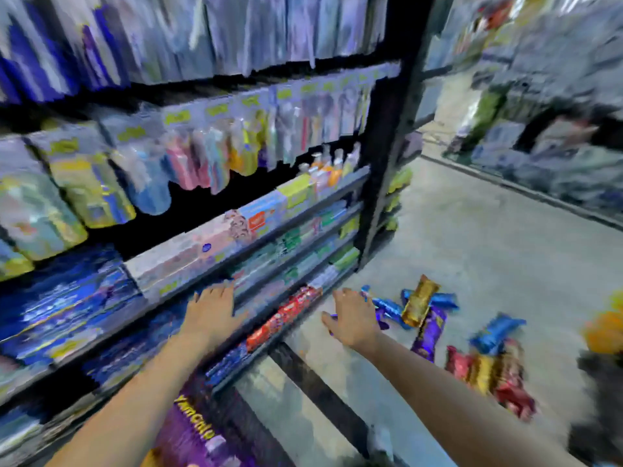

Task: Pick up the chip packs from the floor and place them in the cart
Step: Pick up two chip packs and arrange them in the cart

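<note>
Several chip packs lie scattered on the grey floor [472, 237] at the right: a gold pack [419, 299], blue packs [387, 308], a purple pack [429, 332], another blue pack [495, 332] and a red and yellow heap [492, 372]. My right hand [354, 318] reaches forward with fingers spread, just left of the nearest blue and purple packs, holding nothing. My left hand [212, 308] stretches out with straight fingers in front of the low shelves. A purple pack [195, 429] shows at the bottom, inside dark bars that may be the cart [320, 389]. The picture is blurred.
A tall shelf unit [202, 197] full of packaged goods fills the left side, with a dark post [381, 163] at its end. More shelving [556, 146] lines the far right. An orange-yellow thing [605, 332] sits at the right edge.
</note>
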`<action>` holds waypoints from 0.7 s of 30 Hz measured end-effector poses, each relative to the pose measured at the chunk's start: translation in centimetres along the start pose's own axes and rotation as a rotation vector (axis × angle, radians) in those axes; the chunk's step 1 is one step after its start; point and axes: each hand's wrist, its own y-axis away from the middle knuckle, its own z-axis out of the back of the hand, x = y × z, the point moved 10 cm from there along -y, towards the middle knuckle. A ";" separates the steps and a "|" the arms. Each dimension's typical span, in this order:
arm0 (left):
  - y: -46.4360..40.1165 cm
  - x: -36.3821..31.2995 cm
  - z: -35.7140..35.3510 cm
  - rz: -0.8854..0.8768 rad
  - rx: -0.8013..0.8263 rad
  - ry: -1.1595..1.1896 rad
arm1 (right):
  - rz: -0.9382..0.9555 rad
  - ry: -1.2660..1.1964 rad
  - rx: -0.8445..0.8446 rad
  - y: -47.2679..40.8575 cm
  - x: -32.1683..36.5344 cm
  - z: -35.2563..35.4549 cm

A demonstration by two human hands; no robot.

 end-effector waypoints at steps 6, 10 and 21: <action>-7.6 -13.7 0.4 -0.202 0.060 -0.076 | -0.360 -0.096 -0.017 -0.1 -18.6 0.9; -12.8 -20.0 -2.0 -0.269 0.114 -0.113 | -0.480 -0.144 0.021 -2.5 -26.7 0.2; -30.1 -36.0 -11.2 -0.220 0.342 -0.090 | -0.626 -0.387 0.192 -18.2 -44.8 -3.3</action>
